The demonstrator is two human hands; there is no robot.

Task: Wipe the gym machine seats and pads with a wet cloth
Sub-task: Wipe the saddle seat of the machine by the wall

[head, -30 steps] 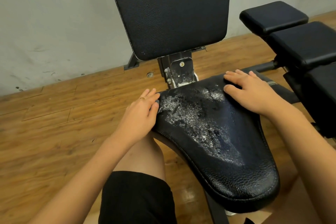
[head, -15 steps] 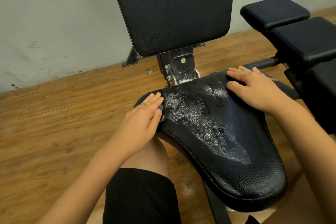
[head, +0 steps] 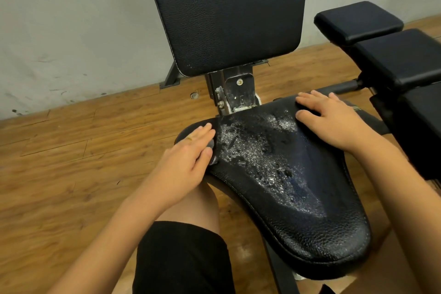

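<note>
I see the backrest pad (head: 226, 12) upright behind the wet, foamy seat (head: 298, 198). My right hand (head: 334, 124) lies flat and empty on its right rear corner. My left hand (head: 186, 162) presses straight-fingered on the left corner, with a grey cloth (head: 213, 159) peeking out beneath the thumb.
</note>
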